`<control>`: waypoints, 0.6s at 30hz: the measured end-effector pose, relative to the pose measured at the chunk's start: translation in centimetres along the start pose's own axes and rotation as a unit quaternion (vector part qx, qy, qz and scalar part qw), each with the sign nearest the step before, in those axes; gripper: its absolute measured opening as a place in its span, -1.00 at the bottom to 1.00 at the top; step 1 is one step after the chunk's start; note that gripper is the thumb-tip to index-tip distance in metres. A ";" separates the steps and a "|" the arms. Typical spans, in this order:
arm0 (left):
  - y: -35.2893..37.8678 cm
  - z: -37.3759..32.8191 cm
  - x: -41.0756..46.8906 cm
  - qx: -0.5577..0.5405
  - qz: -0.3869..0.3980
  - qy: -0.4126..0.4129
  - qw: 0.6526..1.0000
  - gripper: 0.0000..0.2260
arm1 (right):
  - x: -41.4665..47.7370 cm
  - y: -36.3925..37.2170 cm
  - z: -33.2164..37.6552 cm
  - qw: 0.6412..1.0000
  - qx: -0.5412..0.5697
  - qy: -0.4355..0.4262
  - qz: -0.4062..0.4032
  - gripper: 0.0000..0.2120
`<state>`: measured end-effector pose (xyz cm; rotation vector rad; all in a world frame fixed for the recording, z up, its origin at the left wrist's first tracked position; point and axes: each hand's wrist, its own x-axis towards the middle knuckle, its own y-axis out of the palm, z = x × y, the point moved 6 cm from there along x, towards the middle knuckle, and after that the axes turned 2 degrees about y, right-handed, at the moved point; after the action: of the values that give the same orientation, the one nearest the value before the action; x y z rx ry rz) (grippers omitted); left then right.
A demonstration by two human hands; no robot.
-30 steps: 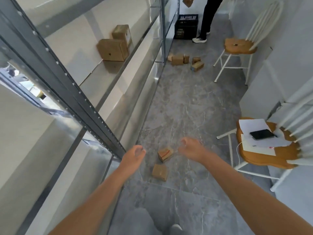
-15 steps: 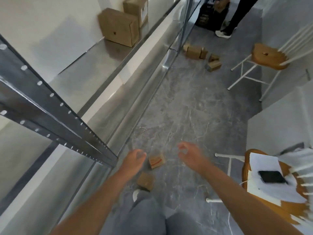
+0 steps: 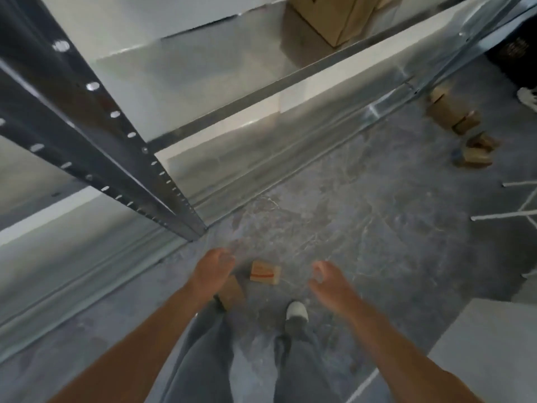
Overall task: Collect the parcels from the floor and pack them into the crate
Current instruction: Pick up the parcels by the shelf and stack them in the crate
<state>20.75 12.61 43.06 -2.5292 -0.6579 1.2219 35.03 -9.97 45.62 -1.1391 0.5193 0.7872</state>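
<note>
a storeroom: metal shelving [image 3: 162, 181], cardboard boxes [image 3: 328, 16], grey stone floor [image 3: 363, 216].

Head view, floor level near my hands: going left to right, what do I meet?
Open left hand → small brown cardboard parcel with a red stripe → open right hand. The plain brown parcel lies partly under the left hand, so it is left out.

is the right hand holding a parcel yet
No, the right hand is open and empty above the floor, apart from the red-striped parcel lying to its left.

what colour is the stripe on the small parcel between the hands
Red, a thin band across the tan cardboard parcel lying on the floor; the head view shows it.
</note>
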 end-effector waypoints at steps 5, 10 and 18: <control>4.5 6.4 0.8 -0.053 -0.037 -0.061 0.996 -0.85 | 6.9 2.8 -3.6 0.999 -0.014 -0.006 0.048 -0.68; 11.7 14.6 5.1 -0.065 -0.053 -0.108 0.991 -0.88 | 15.8 7.6 -9.1 0.995 -0.038 0.028 0.093 -0.69; 23.5 24.8 18.7 -0.027 0.000 -0.116 0.993 -0.79 | 29.4 19.3 -15.2 0.987 -0.021 0.082 0.136 -0.85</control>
<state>18.15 2.44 5.51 -2.4508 -0.7528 1.5327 39.00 -11.93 7.56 -1.1924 0.8109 0.9481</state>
